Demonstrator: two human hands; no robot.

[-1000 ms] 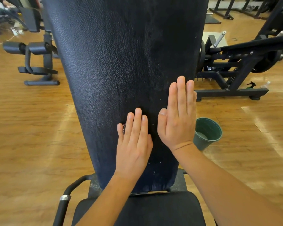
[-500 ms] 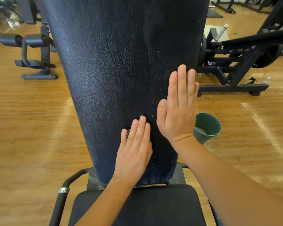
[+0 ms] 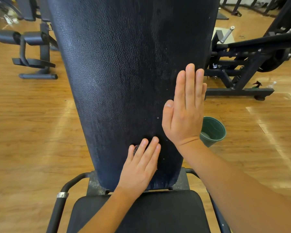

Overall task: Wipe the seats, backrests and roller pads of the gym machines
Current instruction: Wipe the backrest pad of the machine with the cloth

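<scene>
The tall black padded backrest (image 3: 124, 73) fills the middle of the head view, with a wet sheen and pale specks. Its black seat (image 3: 158, 212) lies just below. My left hand (image 3: 139, 170) lies flat with straight fingers on the backrest's lower end, pressing a small dark pad or cloth (image 3: 135, 149) that peeks out beside the fingers. My right hand (image 3: 185, 111) rests flat higher up on the backrest's right side, fingers straight and together, holding nothing.
A green bucket (image 3: 213, 130) stands on the wooden floor right of the bench. A black machine frame (image 3: 242, 64) is at the back right, and a machine with roller pads (image 3: 18, 37) at the back left. Black side rails (image 3: 62, 195) flank the seat.
My left hand has slid down the backrest toward the seat with the dark pad under it. My right hand has kept its place on the right side.
</scene>
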